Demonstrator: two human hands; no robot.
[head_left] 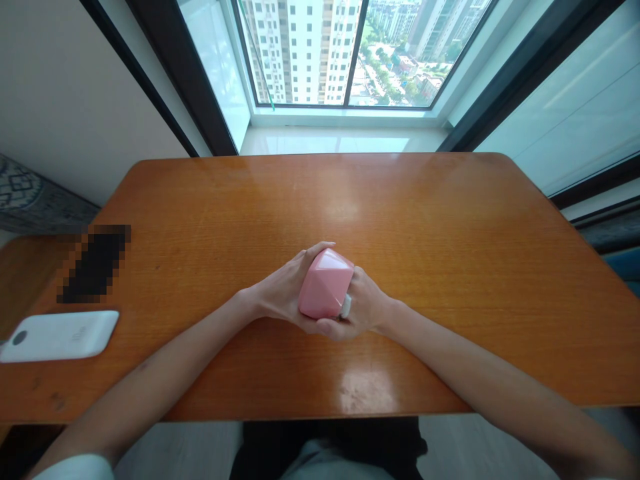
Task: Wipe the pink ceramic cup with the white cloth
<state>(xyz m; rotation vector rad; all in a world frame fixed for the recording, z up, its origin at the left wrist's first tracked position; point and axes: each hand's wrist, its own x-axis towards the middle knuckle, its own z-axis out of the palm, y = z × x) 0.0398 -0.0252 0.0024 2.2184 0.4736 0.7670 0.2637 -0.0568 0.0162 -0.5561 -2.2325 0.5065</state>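
A pink faceted object (326, 283) with a small white part at its lower right sits just above the wooden table (450, 253), near the middle of its front half. My left hand (283, 293) wraps round its left side, fingers curled over the top. My right hand (367, 307) clasps its right side and underside, thumb by the white part. Both hands are closed on the object together.
A white phone-like slab (60, 335) lies at the table's left front. Beside it, farther back, is a dark blurred patch (95, 263). A large window (345, 53) stands beyond the table's far edge.
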